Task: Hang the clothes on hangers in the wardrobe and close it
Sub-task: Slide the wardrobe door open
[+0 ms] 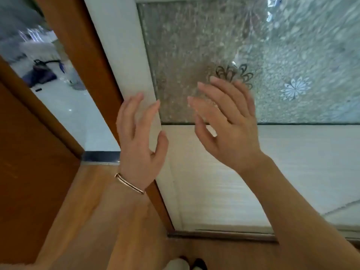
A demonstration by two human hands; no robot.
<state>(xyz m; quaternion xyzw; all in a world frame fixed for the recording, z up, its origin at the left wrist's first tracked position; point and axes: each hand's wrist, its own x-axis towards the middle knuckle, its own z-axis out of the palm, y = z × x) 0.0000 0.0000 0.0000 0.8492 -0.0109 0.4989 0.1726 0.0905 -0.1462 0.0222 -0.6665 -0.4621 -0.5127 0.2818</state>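
Note:
A sliding wardrobe door fills the right of the head view, with a white lower panel and a frosted, flower-patterned glass upper panel. Its white left edge strip lies against a brown wooden frame. My left hand, a bracelet on its wrist, rests flat with fingers spread on that edge strip. My right hand is held open in front of the glass, fingers apart, holding nothing. No clothes or hangers are visible; the wardrobe's inside is hidden.
To the left an open wooden room door shows a pale tiled floor with a dark bag beyond. The wooden floor lies under my arms. The door's bottom track runs along the floor.

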